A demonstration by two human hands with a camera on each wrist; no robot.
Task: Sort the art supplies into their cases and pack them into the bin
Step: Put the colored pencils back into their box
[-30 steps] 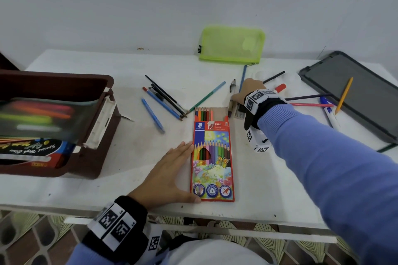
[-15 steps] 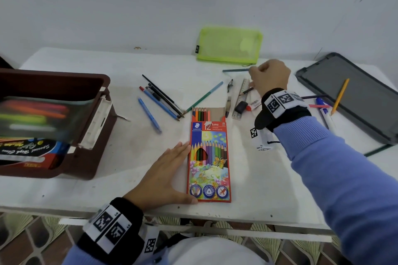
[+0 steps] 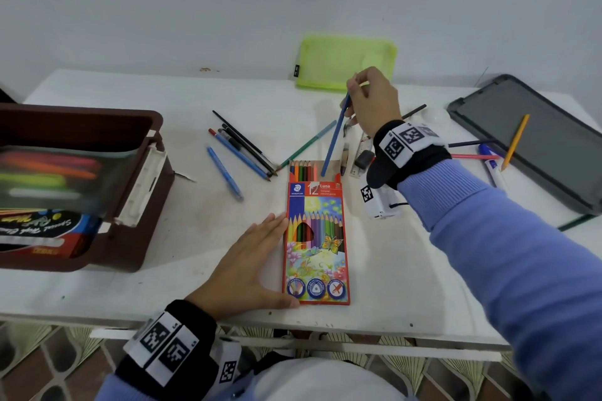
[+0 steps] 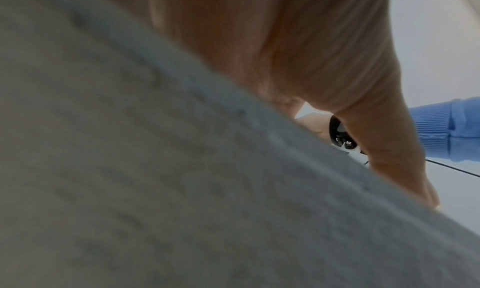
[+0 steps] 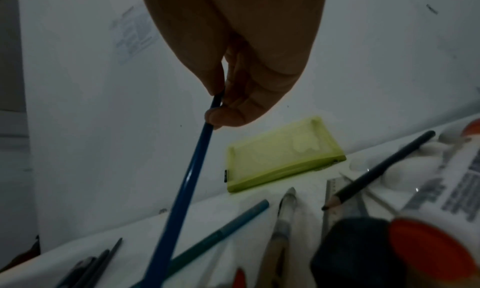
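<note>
The right hand [image 3: 374, 104] pinches a blue pencil [image 3: 335, 137] tip-down over the box [image 3: 316, 238], while the left hand [image 3: 247, 267] lies flat and open beside it.

One pencil box [image 3: 315, 238]; about six coloured ends show at its open top. One blue pencil [image 3: 335, 137] is held above that opening. Left of the box: one teal pencil [image 3: 308, 148], one blue pen [image 3: 224, 172] lying alone, and a cluster [image 3: 242, 148] of at least four pens and pencils, too overlapped to count exactly. Further left, one brown bin [image 3: 130, 205]. Behind the box, one green pouch [image 3: 345, 62]. Right of the box: one ruler [image 3: 361, 153], one black eraser [image 3: 363, 159], one pink pencil [image 3: 474, 156], one dark tray [image 3: 537, 146], one orange pencil [image 3: 516, 142].
</note>
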